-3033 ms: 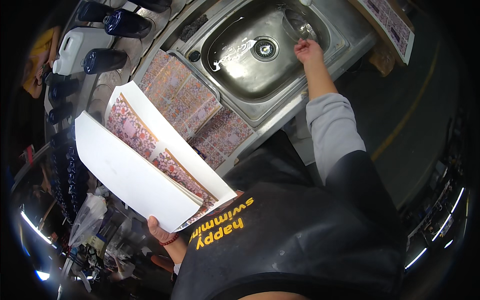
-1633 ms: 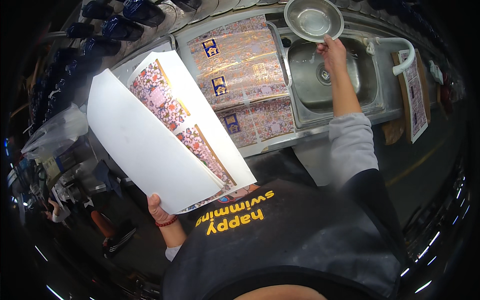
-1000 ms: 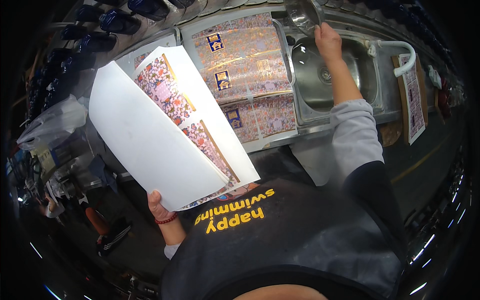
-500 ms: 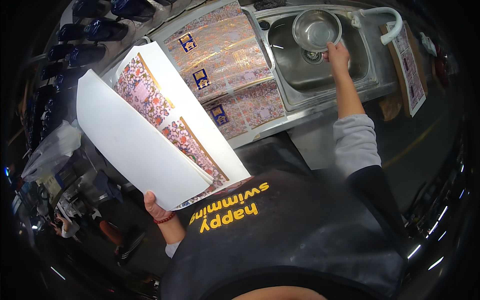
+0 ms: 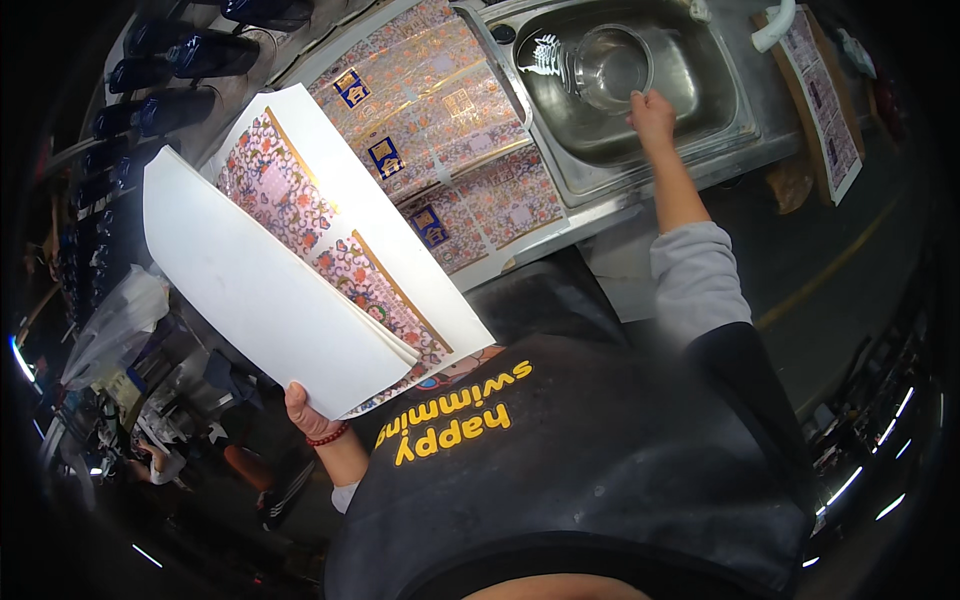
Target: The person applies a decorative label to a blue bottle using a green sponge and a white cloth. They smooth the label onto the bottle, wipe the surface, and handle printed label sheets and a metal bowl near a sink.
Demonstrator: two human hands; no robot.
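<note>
My right hand (image 5: 652, 118) is closed on the near edge of a round metal bowl (image 5: 613, 68), which sits low inside the steel sink (image 5: 705, 130). Beside the bowl, bright rippled glints show on the left of the basin. My left hand (image 5: 312, 412) grips the lower corner of a stack of large white paper sheets (image 5: 270, 285), held tilted in front of my apron. The stack gapes, showing a pink and blue floral print with gold edging (image 5: 275, 175) on the inside. The left fingers under the stack are hidden.
Floral printed sheets (image 5: 470, 130) with blue labels cover a board left of the sink. A white curved tap (image 5: 774, 28) and a leaning printed panel (image 5: 825, 110) stand at the right. Dark blue objects (image 5: 165, 112) line the far left, above a clear plastic bag (image 5: 120, 325).
My right hand has lowered the bowl deeper into the sink, and bright ripples have appeared beside it. The whole view has shifted slightly. My left hand still holds the sheets.
</note>
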